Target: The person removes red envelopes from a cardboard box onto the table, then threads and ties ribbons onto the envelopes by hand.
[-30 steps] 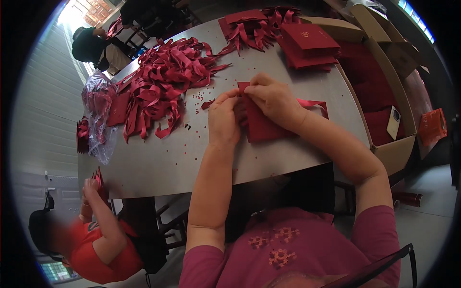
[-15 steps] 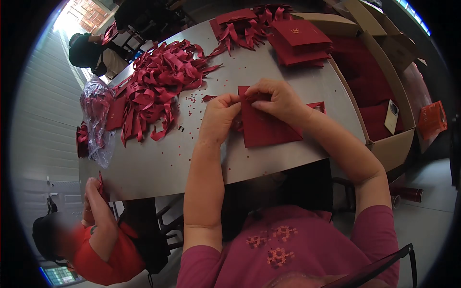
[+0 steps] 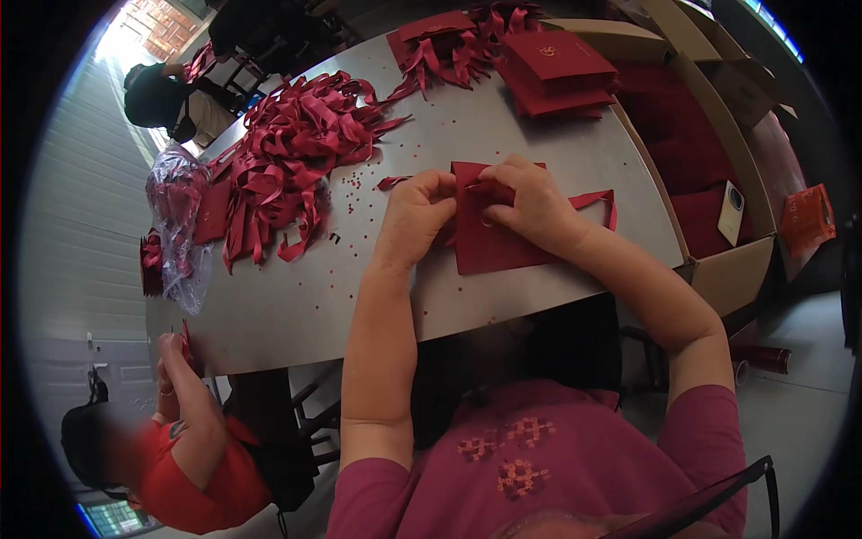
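Presently: one folded red card (image 3: 494, 250) on one metal table (image 3: 359, 319), pinched narrowly at the left edge by one left hand (image 3: 415, 218). Beneath one right hand (image 3: 532, 208), curled narrowly; cannot tell what, if anything, is pinched. Nearby, one smartphone (image 3: 732, 214) in one cardboard carton (image 3: 734, 271).

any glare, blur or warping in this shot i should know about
Head view: strong fisheye, with the outline of the table bowed and the corners black; head view again: washed-out glare at the bright opening top left, glints on the plastic bag; same head view: the co-worker in red has a blurred head, while the red folder looks fairly sharp.
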Motion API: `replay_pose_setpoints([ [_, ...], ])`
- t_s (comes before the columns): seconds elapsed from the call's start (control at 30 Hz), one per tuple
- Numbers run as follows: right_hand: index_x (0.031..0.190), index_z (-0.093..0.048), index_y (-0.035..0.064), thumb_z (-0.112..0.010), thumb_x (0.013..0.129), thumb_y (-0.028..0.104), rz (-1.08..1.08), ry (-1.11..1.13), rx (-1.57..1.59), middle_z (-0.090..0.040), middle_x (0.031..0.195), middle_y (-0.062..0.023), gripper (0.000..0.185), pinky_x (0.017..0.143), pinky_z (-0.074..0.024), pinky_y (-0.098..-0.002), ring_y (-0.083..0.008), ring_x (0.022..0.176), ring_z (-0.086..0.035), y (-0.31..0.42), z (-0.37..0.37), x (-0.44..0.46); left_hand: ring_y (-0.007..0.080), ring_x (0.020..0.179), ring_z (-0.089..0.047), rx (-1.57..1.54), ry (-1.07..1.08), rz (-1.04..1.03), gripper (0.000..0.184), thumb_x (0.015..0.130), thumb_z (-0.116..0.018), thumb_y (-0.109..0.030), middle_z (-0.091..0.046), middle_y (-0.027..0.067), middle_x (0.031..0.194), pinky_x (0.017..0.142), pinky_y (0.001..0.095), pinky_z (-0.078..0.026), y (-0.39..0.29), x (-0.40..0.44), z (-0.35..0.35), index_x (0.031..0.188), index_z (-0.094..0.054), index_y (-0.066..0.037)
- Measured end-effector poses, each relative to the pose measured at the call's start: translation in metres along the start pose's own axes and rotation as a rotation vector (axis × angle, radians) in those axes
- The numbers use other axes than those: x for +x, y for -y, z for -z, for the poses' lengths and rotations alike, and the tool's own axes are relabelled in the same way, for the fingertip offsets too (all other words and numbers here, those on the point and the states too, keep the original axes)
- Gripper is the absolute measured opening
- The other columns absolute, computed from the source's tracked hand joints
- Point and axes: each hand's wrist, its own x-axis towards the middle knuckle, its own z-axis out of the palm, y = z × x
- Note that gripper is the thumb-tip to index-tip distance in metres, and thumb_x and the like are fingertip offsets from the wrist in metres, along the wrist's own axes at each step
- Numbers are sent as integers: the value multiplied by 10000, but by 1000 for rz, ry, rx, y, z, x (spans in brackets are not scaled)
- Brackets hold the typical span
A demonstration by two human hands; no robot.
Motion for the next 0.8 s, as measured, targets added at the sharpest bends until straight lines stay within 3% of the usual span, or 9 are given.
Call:
replay_pose_setpoints([
  [0.13,1119,-648,35,-804,667,108,-31,30,46,-638,1037,-166,484,868,-508,-371,-333,973,-631,-2,1,2,69,623,-569,234,-64,-20,140,883,-536,-15,-640,19,780,535,248,-458,5,3,5,969,-643,9],
  [0.2,1114,-639,14,-806,668,124,-31,45,34,-628,1039,-175,488,882,-503,-378,-343,987,-621,-4,0,3,190,609,-605,525,-59,-129,109,878,-547,-25,-643,106,753,568,328,-474,4,3,7,946,-624,12],
  [0.23,1108,-631,-7,-808,669,140,-30,59,23,-617,1041,-185,496,897,-498,-385,-353,1001,-611,-5,0,3,190,609,-605,524,-56,-128,109,878,-547,-25,-643,106,753,568,328,-474,4,4,8,946,-624,12],
  [0.3,1109,-632,-8,-815,664,145,-68,74,50,-623,1037,-184,505,888,-504,-380,-344,980,-622,-6,0,4,138,564,-537,845,-71,-426,69,886,-566,-42,-583,98,681,553,315,-436,5,5,11,926,-608,-4],
  [0.33,1110,-632,-10,-822,659,151,-100,90,79,-628,1033,-182,515,879,-510,-375,-334,958,-632,-7,1,4,138,564,-537,842,-68,-426,69,886,-566,-42,-583,98,681,553,315,-436,6,5,12,926,-608,-4],
  [0.4,1109,-632,-11,-827,653,154,-116,110,90,-630,1029,-182,523,867,-514,-373,-327,936,-640,-6,4,6,437,777,-577,1009,-185,-338,83,861,-599,-62,-612,231,819,678,449,-470,4,4,15,907,-590,6],
  [0.5,1134,-628,-20,-837,645,140,-110,130,99,-643,1035,-175,556,844,-527,-361,-292,902,-656,-5,7,8,410,780,-601,956,-238,-200,89,855,-610,-77,-627,218,823,684,434,-478,-1,2,26,893,-608,3],
  [0.77,1293,-554,8,-755,695,63,-52,121,86,-643,987,-123,634,784,-542,-326,-182,814,-652,1,74,-8,388,773,-627,980,-299,-252,106,831,-623,-92,-652,202,802,714,438,-497,12,6,31,841,-655,9],
  [0.8,1302,-547,16,-736,702,57,-205,229,76,-637,957,-111,631,744,-540,-307,-163,772,-637,9,91,-14,386,777,-630,995,-331,-221,106,825,-619,-85,-654,203,802,719,440,-498,12,7,32,839,-662,10],
])
